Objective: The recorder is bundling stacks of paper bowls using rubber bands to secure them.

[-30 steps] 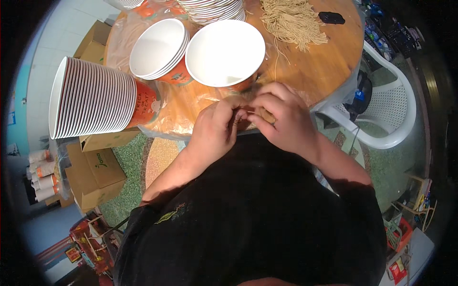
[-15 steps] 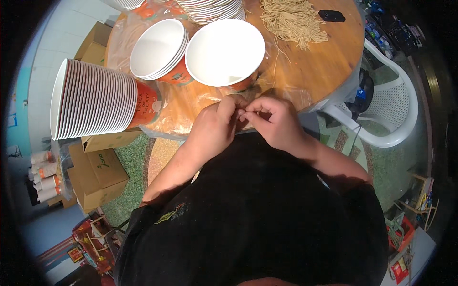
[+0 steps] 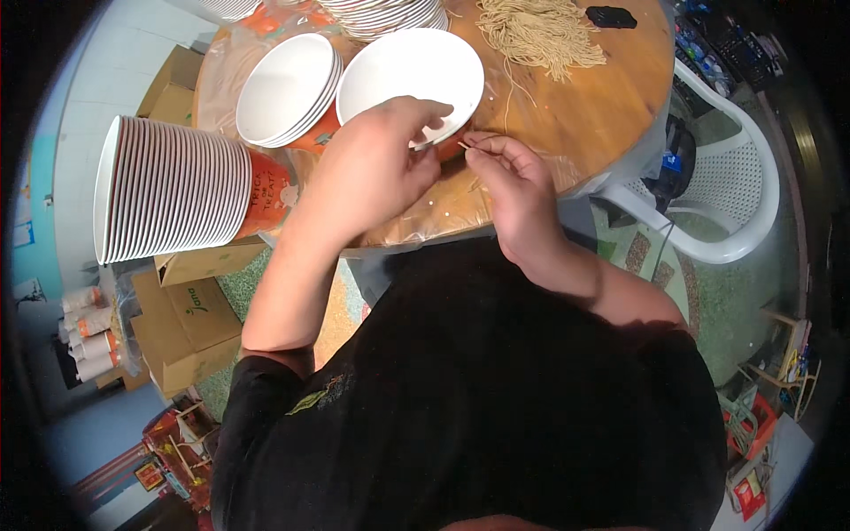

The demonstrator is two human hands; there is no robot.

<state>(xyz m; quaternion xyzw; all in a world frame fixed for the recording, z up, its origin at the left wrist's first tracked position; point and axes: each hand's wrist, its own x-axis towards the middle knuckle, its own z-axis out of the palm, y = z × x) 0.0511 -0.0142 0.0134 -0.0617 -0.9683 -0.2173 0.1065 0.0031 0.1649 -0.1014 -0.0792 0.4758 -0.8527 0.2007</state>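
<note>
A white-lined paper bucket (image 3: 412, 71) with an orange outside stands at the near middle of the round table. My left hand (image 3: 376, 164) reaches over its near rim, fingers curved above the mouth and thumb apart from them; whether it touches the rim I cannot tell. Just right of that rim, my right hand (image 3: 518, 177) pinches the end of a thin tan string (image 3: 464, 145) between thumb and forefinger. Most of this string is hidden. A bundle of tan strings (image 3: 540, 35) lies farther back, with a loose strand trailing toward me.
Nested buckets (image 3: 288, 88) stand left of the middle one, and a long tilted stack (image 3: 177, 186) leans at the table's left edge. More white-rimmed stacks (image 3: 385, 16) are at the back. A black object (image 3: 611, 17) lies beside the strings. A white chair (image 3: 726, 186) is at right.
My hands have parted and moved forward from the table edge. The left has gone up to the bucket's rim with its fingers spread; the right has kept its pinch, now beside the bucket.
</note>
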